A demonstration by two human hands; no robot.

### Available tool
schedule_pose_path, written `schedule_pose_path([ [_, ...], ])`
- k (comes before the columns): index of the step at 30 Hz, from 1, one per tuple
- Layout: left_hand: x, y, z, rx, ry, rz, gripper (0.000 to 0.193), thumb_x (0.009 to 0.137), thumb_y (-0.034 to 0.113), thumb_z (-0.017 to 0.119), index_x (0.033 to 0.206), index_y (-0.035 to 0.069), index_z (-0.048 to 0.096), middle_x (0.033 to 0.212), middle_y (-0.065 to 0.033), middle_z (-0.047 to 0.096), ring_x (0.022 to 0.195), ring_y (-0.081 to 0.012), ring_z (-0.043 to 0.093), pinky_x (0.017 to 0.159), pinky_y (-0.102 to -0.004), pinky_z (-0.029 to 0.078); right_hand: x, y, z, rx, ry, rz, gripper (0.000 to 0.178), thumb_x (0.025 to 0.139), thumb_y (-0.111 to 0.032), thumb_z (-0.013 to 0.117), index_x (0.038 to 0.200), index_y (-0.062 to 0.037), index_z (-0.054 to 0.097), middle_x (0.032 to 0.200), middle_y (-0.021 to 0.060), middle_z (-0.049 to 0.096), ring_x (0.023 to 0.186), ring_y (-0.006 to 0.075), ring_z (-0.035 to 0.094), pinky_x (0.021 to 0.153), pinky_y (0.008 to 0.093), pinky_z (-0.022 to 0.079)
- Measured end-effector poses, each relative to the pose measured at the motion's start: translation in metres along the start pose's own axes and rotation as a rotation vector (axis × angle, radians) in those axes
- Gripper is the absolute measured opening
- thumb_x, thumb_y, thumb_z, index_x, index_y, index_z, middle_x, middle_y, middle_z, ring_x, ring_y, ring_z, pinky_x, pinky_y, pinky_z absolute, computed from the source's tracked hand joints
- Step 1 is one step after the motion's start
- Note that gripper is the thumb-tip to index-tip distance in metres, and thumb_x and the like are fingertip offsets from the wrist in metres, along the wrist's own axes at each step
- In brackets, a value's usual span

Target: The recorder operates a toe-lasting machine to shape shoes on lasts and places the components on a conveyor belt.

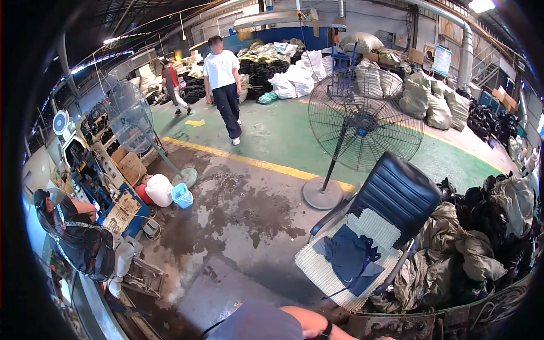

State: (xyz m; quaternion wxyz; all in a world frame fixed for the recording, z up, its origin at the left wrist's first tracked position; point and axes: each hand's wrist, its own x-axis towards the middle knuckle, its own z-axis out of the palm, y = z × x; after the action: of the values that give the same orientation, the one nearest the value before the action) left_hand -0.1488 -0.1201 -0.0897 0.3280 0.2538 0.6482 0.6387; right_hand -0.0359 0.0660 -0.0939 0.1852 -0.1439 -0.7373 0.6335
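Neither of my hands shows. At the lower edge a grey sleeve (255,324) and a bare forearm (306,320) with a black wristband (327,329) point to the right. The hand beyond the band is cut off by the frame, and which arm it is I cannot tell. Nearest to this arm stands a black office chair (399,195), its seat covered with a pale woven mat (317,272). A crumpled dark blue cloth (348,255) lies on the mat.
Behind the chair rises a pedestal fan (362,122); another fan (130,116) stands left. Dull sacks (436,260) crowd the right. A seated person (85,243) is near machinery, by a white jug (158,190) and blue bucket (182,195). Another person (222,79) is on the green floor.
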Motion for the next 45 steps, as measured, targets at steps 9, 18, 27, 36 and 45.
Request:
schedule_pose_path([
  [9,0.027,0.004,-0.006,0.028,-0.112,-0.028,0.024,0.094,0.019,0.065,0.112,0.003,0.07,0.106,-0.0073,0.071,0.1,-0.0143,0.065,0.091,-0.0303,0.051,-0.062,-0.113,-0.034,-0.124,1.015,-0.19,0.088,0.078,0.004,0.071,0.153,-0.0015,0.025,0.114,0.0176,0.061,0.092,0.0256,0.065,0.078,0.0347,0.055],
  [18,0.079,0.085,0.095,-0.325,-0.498,0.135,0.027,0.093,0.004,0.066,0.119,0.0,0.06,0.107,-0.0059,0.067,0.103,-0.0144,0.063,0.095,-0.0291,0.049,-0.087,-0.092,-0.063,-0.598,1.091,0.187,0.103,0.069,-0.022,0.082,0.145,0.0139,0.023,0.14,0.0316,0.042,0.135,0.0389,0.04,0.114,0.0394,0.031],
  [27,0.082,0.157,0.161,-0.67,-0.849,-0.172,0.077,0.082,0.012,0.08,0.144,-0.004,0.037,0.137,-0.0177,0.055,0.129,-0.029,0.051,0.111,-0.0404,0.039,-0.205,-0.218,-0.001,-0.325,0.779,0.234,0.108,0.074,0.0,0.081,0.153,0.0078,0.007,0.144,0.0215,0.041,0.135,0.0274,0.04,0.112,0.0381,0.034],
  [36,-0.029,0.152,0.213,-0.805,-1.336,-0.203,0.063,0.079,0.003,0.079,0.134,-0.007,0.05,0.132,-0.0211,0.06,0.125,-0.0352,0.057,0.108,-0.0489,0.043,-0.35,-0.17,0.092,-0.615,0.979,-0.016,0.131,0.064,-0.021,0.095,0.157,-0.0025,0.005,0.159,0.027,0.019,0.147,0.0389,0.024,0.117,0.0452,0.028],
  [45,-0.175,0.104,0.315,-0.606,-1.268,-0.506,0.047,0.088,0.014,0.07,0.128,-0.005,0.053,0.122,-0.0175,0.063,0.118,-0.031,0.06,0.104,-0.0477,0.047,-0.455,-0.119,0.113,-0.168,1.696,-0.332,0.119,0.069,-0.016,0.091,0.157,-0.0022,0.011,0.148,0.0248,0.043,0.137,0.0353,0.045,0.112,0.0431,0.038],
])
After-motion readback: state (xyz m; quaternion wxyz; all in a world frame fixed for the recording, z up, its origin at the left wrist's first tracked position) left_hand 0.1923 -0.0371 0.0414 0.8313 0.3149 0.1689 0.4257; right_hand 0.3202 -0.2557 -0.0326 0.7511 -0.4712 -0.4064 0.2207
